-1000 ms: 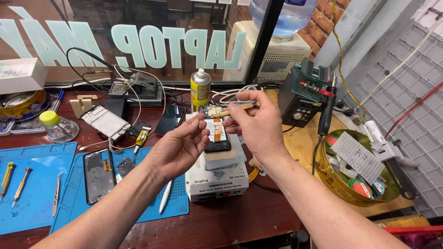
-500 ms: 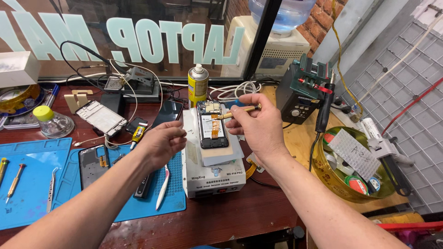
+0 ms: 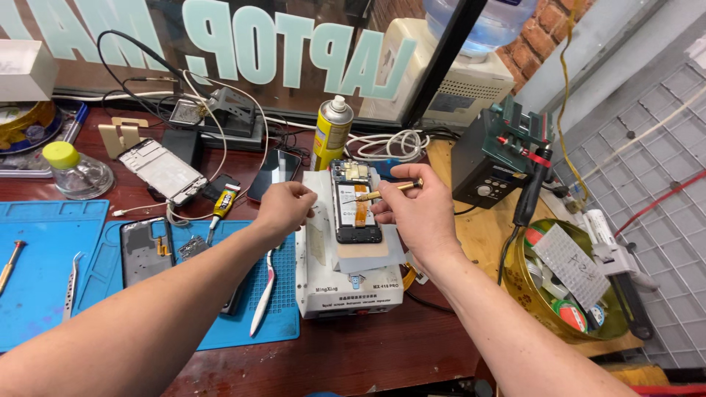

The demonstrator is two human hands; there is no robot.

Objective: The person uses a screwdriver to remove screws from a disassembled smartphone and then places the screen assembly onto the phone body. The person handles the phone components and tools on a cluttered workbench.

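The white heater box (image 3: pixel 351 283) stands near the front of the red-brown bench (image 3: pixel 346 360), and everything else is placed from it. Left of the box, a white toothbrush (image 3: pixel 263 292) lies on the blue mat (image 3: pixel 44 265), with a phone frame (image 3: pixel 145 248) and tweezers (image 3: pixel 71 285) farther left on the mat. Right of the box sits a round tin (image 3: pixel 548 320) full of small parts, a perforated plate (image 3: pixel 570 263) leaning in it.

On top of the box lies an opened phone (image 3: pixel 357 212), face down, its boards and an orange flex strip showing, resting on a grey pad. The left hand (image 3: pixel 285 207) hovers at the box's upper left corner, fingers curled loosely inward; it appears to touch the white edge there, though I cannot tell if it grips anything. The right hand (image 3: pixel 421 215) is over the box's right side, fingers pinched narrow around a brass screwdriver (image 3: pixel 388 190), whose tip points left onto the upper part of the phone.

Behind the box stands a yellow spray can (image 3: pixel 332 132), with a coil of white cable (image 3: pixel 386 143) beside it. Back right of the box is a dark solder station (image 3: pixel 491 165). Back left lie another stripped phone (image 3: pixel 163 170), a glue tube (image 3: pixel 220 204) and a glass jar (image 3: pixel 73 170) with a yellow lid.
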